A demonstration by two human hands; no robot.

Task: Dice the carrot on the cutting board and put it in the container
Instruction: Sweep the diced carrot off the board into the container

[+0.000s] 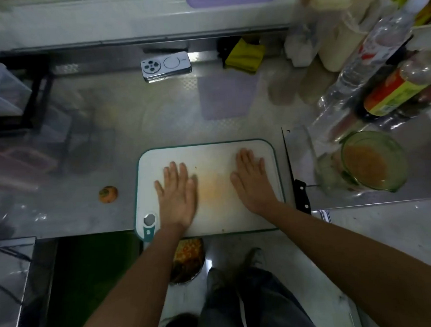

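Below the near edge of the shiny steel bench (pixel 85 156), a round dish of orange scraps (pixel 187 259) is sitting on the floor. A white rectangular cutting board with a green rim (pixel 214 152) is lying at the bench's near edge, an orange stain showing at its middle. The left hand (pixel 177 189) and right hand (pixel 253 180) are both resting flat on it, fingers straight, holding nothing. A black-handled knife (pixel 301 195) is lying just beside the board's right edge. A stubby orange carrot end (pixel 108 194) is sitting on the bench, left of the board. Towards the right edge, a green-tinted glass container (pixel 373 161) is holding the orange carrot pieces. A silver phone (pixel 166 66) and a yellow cloth (pixel 245 56) are lying along the far edge.
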